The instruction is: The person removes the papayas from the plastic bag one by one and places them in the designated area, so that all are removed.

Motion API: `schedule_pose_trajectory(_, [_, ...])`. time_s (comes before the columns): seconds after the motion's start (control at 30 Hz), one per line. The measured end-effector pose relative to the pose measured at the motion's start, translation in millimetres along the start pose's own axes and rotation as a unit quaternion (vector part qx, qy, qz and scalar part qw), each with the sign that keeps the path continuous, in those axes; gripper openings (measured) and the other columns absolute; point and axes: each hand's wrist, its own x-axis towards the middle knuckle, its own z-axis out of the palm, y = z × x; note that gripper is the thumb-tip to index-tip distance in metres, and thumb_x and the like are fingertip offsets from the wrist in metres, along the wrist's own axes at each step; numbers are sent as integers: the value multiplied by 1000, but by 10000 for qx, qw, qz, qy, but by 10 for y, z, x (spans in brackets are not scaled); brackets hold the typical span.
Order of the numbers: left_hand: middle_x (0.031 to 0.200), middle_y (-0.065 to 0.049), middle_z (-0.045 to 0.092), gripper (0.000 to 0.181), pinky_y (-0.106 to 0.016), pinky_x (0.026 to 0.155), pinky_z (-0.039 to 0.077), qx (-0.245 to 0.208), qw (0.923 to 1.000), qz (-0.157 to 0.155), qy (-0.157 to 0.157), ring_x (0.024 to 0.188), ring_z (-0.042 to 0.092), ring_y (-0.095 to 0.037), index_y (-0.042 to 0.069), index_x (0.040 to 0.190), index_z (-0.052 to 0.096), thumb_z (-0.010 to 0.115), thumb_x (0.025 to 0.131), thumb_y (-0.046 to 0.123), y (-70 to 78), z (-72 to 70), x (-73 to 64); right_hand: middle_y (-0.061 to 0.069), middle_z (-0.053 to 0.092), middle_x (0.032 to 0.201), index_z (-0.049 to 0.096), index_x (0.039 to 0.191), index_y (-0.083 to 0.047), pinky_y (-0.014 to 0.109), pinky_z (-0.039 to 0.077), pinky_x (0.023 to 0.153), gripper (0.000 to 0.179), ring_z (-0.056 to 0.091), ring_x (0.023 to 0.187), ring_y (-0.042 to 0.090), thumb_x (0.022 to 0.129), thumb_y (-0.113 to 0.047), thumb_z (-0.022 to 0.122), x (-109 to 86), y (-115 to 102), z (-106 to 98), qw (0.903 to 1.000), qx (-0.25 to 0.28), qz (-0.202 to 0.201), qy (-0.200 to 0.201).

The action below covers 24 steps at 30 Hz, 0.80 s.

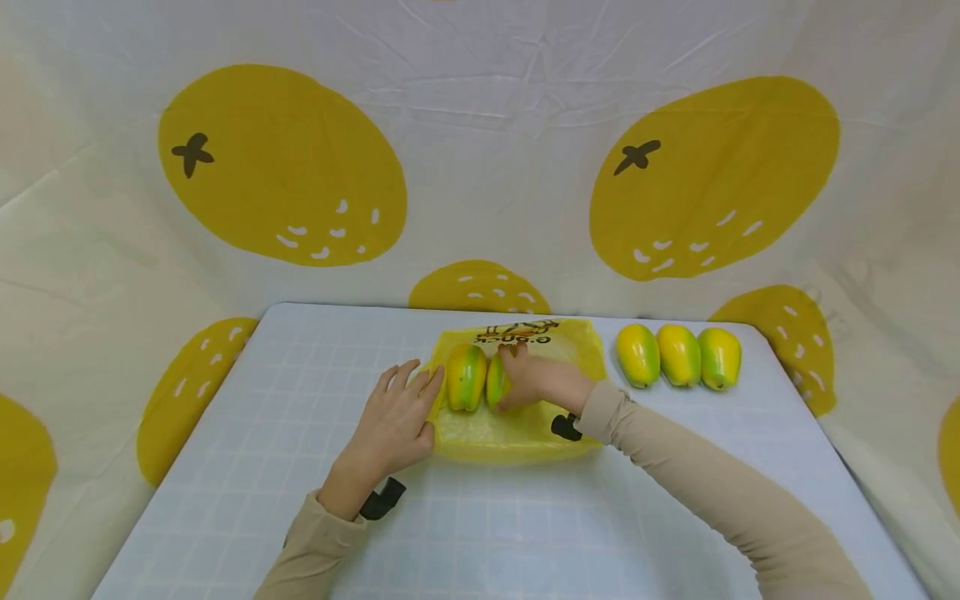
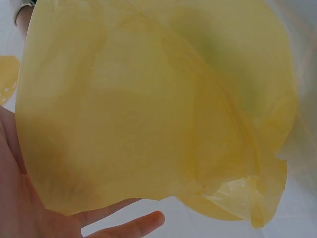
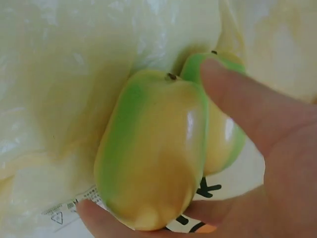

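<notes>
Thumb and fingers of the right hand (image 1: 536, 379) bend around one shiny fruit (image 1: 494, 383), and the gap between them is about as wide as the fruit; how hard they squeeze, the pictures do not tell. The left hand (image 1: 396, 417) has its fingers mostly straight and a bit spread. They touch the left side of a thin yellow bag (image 1: 517, 435), and that hand does not seem to grip anything. The held fruit is at the bag, with yellow plastic under it. Just beside it, on the left, lies a second fruit (image 1: 466, 377), yellow and green too. From the left wrist, a green blur shows through the plastic, so the bag's side seems to stand up like a little wall. Past the bag, on the right, a third fruit (image 1: 637, 356), a fourth fruit (image 1: 678, 356) and a fifth fruit (image 1: 719, 358) lie in a row on the pale table (image 1: 225, 467). So two of the five look to be with the bag, one of them not yet let go, and three are left outside it. Behind the table hangs a pale cloth (image 1: 495, 183) with big yellow fruit pictures.
</notes>
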Motion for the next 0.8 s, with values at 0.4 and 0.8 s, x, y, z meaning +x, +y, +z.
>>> schedule_pose_trajectory(0.4, [132, -13, 60, 66, -56, 108, 34, 18, 10000, -18, -33, 132, 42, -40, 0, 143, 51, 49, 78, 8, 6, 8, -11, 34, 5, 159, 11, 159, -3, 58, 41, 103, 104, 29, 138, 52, 85, -40, 75, 68, -29, 82, 9984, -224, 251, 465])
schedule_pose_trajectory(0.8, [130, -12, 61, 66, -56, 107, 35, 33, 9999, 54, 95, 131, 44, -40, 0, 142, 52, 48, 77, 7, 6, 20, -1, 37, 18, 154, 22, 155, 2, 57, 41, 104, 102, 36, 132, 54, 80, -34, 82, 48, -27, 64, 9969, -126, 33, 772])
